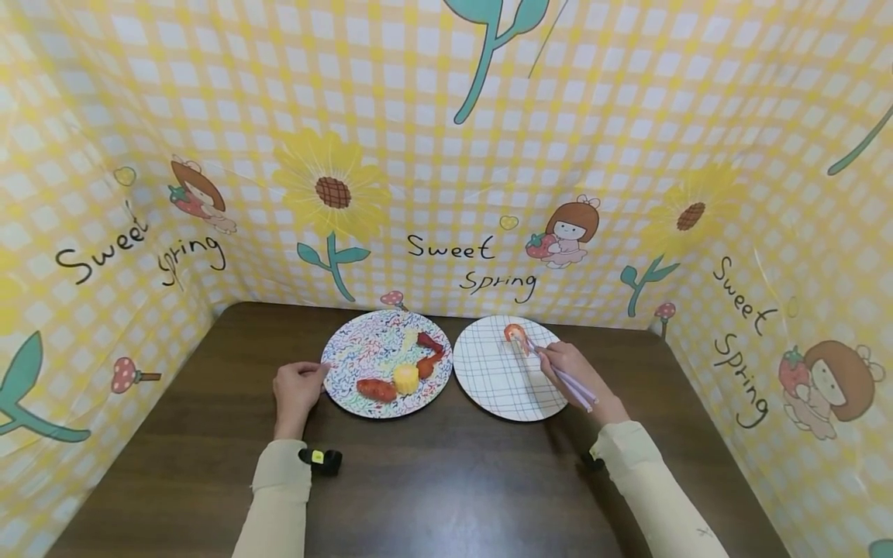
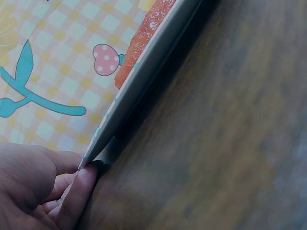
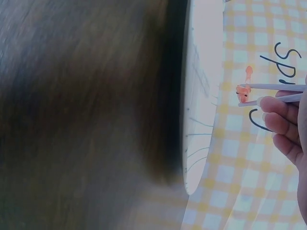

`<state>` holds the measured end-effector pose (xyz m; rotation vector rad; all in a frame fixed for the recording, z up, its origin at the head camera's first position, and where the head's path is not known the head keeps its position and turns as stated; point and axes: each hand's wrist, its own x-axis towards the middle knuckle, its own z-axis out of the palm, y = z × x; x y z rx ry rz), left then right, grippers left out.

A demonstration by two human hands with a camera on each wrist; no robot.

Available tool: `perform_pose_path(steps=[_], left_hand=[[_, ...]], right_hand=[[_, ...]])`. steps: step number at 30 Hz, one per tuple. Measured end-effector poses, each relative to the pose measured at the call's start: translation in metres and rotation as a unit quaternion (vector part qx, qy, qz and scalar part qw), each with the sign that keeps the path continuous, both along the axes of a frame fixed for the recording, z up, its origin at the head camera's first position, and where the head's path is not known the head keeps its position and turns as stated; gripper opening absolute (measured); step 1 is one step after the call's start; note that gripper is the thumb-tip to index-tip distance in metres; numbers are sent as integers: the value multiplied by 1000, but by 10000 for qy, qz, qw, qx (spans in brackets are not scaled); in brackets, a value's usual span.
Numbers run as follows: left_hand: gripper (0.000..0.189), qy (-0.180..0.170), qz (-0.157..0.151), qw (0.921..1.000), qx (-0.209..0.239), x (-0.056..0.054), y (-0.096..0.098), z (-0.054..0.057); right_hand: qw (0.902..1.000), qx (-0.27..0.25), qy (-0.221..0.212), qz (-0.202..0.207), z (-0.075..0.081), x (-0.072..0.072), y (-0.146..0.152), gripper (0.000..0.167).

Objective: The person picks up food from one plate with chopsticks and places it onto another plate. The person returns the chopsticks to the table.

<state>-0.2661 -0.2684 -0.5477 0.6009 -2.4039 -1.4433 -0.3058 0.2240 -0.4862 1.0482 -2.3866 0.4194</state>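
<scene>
My left hand (image 1: 298,391) pinches the left rim of a plate with a multicoloured squiggle pattern (image 1: 356,349); the left wrist view shows thumb and fingers on the plate's edge. My right hand (image 1: 575,372) holds a pair of pale purple chopsticks (image 1: 574,385). Between the chopstick tips is an orange-and-white shrimp (image 3: 243,93), raised over the far part of a white plate with a grid of thin lines (image 1: 488,380). On the squiggle plate lie a reddish-brown oblong food piece (image 1: 377,390), a yellow corn piece (image 1: 406,379) and a small orange-brown drumstick (image 1: 427,367).
A dark red piece (image 1: 428,341) and a pale yellowish piece (image 1: 410,339) also lie on the squiggle plate. The two plates stand side by side near the back of the dark wooden table (image 1: 418,488). Yellow checked cloth (image 1: 432,178) hangs behind and at both sides.
</scene>
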Motion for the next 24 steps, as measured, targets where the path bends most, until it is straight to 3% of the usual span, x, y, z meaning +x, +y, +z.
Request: perform_pose_path(steps=[13,19,24], left_hand=[[32,103,51,9999,-42,0,2,0],[31,78,83,9999,-45,1,3,0],[31,103,85,9999,-42,1,3,0]], right_hand=[[9994,-88,208,252,4,0,-9,14],[9988,-79,283,387,5,0,-13,24],[9988,-169,137,442,6,1,-18,18]])
